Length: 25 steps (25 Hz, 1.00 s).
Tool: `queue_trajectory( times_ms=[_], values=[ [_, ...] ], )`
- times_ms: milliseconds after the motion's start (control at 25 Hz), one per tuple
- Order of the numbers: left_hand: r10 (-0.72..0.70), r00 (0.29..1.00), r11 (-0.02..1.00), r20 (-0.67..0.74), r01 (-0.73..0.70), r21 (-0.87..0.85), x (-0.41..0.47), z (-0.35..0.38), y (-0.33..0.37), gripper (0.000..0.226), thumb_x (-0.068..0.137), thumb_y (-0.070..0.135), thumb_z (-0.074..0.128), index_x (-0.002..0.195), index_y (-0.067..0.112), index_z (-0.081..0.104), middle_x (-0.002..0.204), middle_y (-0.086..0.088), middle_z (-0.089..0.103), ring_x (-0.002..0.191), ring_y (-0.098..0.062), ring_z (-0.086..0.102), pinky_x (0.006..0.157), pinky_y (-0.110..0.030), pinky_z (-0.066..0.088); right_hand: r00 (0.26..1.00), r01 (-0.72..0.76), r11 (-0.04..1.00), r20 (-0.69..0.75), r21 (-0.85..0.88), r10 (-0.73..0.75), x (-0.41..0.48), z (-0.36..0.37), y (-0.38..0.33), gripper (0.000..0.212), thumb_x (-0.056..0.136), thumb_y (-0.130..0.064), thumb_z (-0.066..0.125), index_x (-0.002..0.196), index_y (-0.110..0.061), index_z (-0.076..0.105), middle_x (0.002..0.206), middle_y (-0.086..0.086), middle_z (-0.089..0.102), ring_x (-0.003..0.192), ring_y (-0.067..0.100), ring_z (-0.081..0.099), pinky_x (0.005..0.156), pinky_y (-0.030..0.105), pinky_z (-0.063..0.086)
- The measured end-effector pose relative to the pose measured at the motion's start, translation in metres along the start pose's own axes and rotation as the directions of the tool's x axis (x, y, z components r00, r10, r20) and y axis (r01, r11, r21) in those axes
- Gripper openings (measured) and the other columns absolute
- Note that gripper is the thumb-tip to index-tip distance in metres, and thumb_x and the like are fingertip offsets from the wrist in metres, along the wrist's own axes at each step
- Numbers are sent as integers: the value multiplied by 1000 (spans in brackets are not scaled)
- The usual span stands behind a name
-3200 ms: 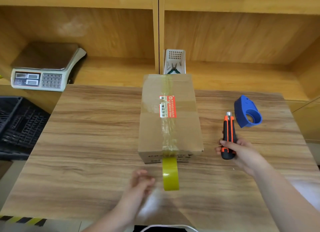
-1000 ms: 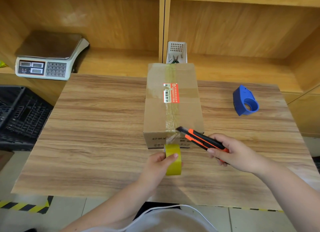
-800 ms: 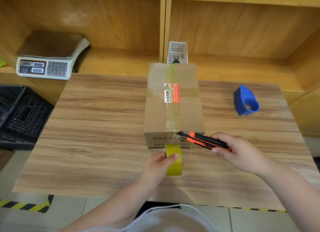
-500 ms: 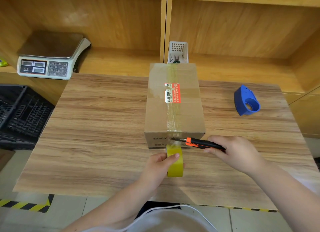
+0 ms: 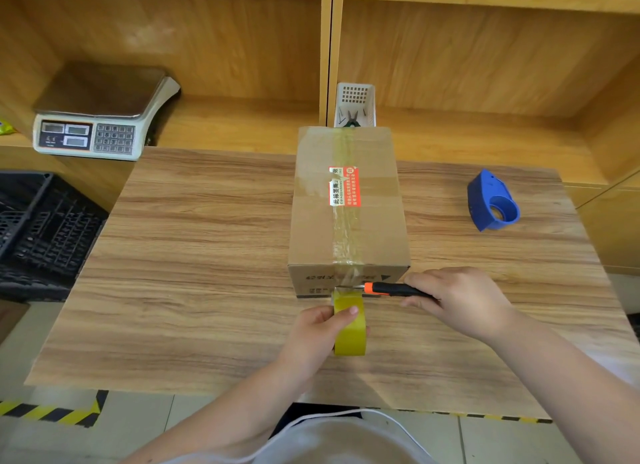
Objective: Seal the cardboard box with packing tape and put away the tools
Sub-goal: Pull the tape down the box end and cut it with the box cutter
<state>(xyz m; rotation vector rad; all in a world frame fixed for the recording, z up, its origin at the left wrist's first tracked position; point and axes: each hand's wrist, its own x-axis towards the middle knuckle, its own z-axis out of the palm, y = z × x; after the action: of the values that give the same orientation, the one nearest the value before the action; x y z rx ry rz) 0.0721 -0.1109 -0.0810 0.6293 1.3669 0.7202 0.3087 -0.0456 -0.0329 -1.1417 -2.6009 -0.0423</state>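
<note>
1. Box [image 5: 348, 204]: centre of table [image 5: 207, 256], tape strip along its top.
2. Left hand [image 5: 317, 332]: closed around tape roll [image 5: 349, 328], just before box's near face.
3. Right hand [image 5: 457, 299]: gripping knife [image 5: 391, 289], blade at the tape.
4. Dispenser [image 5: 491, 200]: far right, apart.

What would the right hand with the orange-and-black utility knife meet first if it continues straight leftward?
Probably the clear tape strip stretched between the brown cardboard box and the yellow tape roll; the right hand points its knife there.
</note>
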Motion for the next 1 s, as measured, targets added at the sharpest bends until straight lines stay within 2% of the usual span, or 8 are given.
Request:
queue_trajectory(
  times_ms=[80, 240, 360, 560, 640, 800, 960, 1000],
  values=[
    [7, 1000, 1000, -10, -7, 2, 3, 0, -3, 74, 66, 59, 75, 90, -10, 66, 91, -29, 72, 79, -32, 67, 78, -35, 44, 1000, 16, 1000, -6, -18, -16, 3, 1, -1, 46, 91, -56, 36, 87, -23, 68, 59, -7, 65, 46, 17, 58, 40, 17, 32],
    [16, 1000, 1000, -16, -16, 24, 14, 1, -15, 73, 49, 77, 76, 85, 14, 67, 83, -11, 62, 76, -23, 58, 77, -37, 43, 999, 43, 999, -24, -30, -43, 3, -1, 2, 47, 93, -55, 33, 86, -23, 67, 63, -8, 67, 48, 17, 60, 39, 18, 36],
    [-4, 1000, 999, -11, 5, 44, 15, 1, -14, 74, 51, 74, 77, 83, 7, 67, 81, -17, 66, 76, -24, 58, 76, -37, 44, 997, 63, 998, -43, -29, -64, 2, 2, 4, 52, 95, -56, 27, 87, -23, 67, 62, -7, 67, 49, 19, 61, 36, 23, 43],
    [-1, 1000, 999, -26, 2, 51, 16, 1, -18, 74, 43, 77, 77, 85, 18, 61, 84, -10, 58, 76, -24, 54, 72, -37, 39, 997, 60, 998, -49, -32, -61, -1, 4, 8, 53, 96, -56, 25, 89, -23, 66, 62, -6, 66, 50, 20, 61, 36, 25, 45],
    [-18, 1000, 998, -18, 19, 67, 7, 2, -8, 68, 53, 73, 77, 83, 14, 64, 85, -12, 63, 75, -26, 60, 72, -38, 44, 996, 60, 997, -63, -42, -62, -4, 4, 8, 54, 96, -55, 25, 88, -22, 67, 61, -6, 65, 49, 20, 60, 36, 24, 44],
    [-51, 998, 998, -28, 52, 38, 4, 0, -2, 49, 86, 36, 70, 93, -13, 68, 93, -21, 77, 92, -40, 72, 83, -46, 57, 994, 67, 996, -77, -56, -71, -2, 9, 5, 54, 96, -54, 27, 87, -21, 68, 60, -5, 65, 48, 20, 60, 37, 24, 44],
    [-12, 1000, 996, -21, 13, 90, 4, 1, -6, 65, 61, 68, 76, 85, 9, 67, 87, -14, 69, 77, -29, 66, 78, -41, 50, 994, 70, 995, -82, -66, -75, -6, 7, 7, 46, 95, -52, 34, 87, -21, 68, 60, -5, 63, 48, 20, 59, 38, 24, 43],
    [-31, 999, 996, -31, 33, 78, 3, 1, -4, 65, 62, 66, 76, 87, 7, 68, 87, -15, 72, 78, -33, 69, 79, -43, 53, 994, 72, 994, -82, -78, -79, -5, 7, 5, 45, 94, -51, 35, 86, -21, 68, 59, -5, 63, 48, 20, 59, 39, 24, 42]
  ],
)
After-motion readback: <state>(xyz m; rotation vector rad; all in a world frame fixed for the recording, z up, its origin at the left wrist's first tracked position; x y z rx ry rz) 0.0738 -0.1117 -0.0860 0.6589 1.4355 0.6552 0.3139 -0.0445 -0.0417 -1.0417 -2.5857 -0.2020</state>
